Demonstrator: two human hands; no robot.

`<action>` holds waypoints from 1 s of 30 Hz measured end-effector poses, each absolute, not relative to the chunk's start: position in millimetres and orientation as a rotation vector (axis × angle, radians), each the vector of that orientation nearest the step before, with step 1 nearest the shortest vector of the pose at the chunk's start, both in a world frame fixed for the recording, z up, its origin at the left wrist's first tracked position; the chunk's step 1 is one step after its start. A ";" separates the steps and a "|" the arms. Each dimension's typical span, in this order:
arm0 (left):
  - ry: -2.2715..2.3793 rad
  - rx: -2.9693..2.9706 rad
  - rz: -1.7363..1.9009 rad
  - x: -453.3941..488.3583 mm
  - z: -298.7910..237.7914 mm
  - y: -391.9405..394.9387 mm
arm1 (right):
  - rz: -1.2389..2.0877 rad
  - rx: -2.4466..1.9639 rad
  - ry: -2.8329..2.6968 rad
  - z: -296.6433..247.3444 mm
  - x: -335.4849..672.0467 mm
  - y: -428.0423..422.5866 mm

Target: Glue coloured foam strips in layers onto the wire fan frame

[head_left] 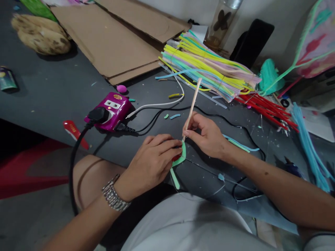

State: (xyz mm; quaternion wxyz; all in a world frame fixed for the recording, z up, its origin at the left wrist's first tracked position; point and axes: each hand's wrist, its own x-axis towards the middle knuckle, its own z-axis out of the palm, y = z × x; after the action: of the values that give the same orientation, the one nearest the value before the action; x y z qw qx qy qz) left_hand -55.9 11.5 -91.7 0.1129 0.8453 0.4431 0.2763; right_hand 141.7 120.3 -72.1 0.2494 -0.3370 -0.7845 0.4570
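Observation:
My left hand (154, 158), with a metal watch on its wrist, is closed over a bent green strip (180, 160) and a small red piece on the dark table (65, 90). Only part of the red piece shows under the fingers. My right hand (205, 134) pinches a thin wooden stick (193, 103) like a pen. The stick's lower tip touches the green strip just beside the left fingertips. A tail of the green strip hangs down toward my lap.
A purple power adapter (112, 109) with black and white cables sits left of my hands. Piles of coloured strips (206, 64), red sticks (264, 108) and blue strips (309, 146) lie to the right. Cardboard sheets (112, 38) cover the back. A red-handled tool (74, 132) lies at the table edge.

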 end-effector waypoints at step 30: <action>1.319 2.490 0.787 -55.8 -92.3 11.7 | 1.062 -0.788 -2.300 -75.1 146.7 113.4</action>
State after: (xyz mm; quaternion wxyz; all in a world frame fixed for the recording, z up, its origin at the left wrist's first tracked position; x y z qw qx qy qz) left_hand -55.8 11.7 -92.3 0.1077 0.8461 0.4482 0.2675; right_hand 146.7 113.4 -75.1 0.2420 -0.2881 -0.8412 0.3884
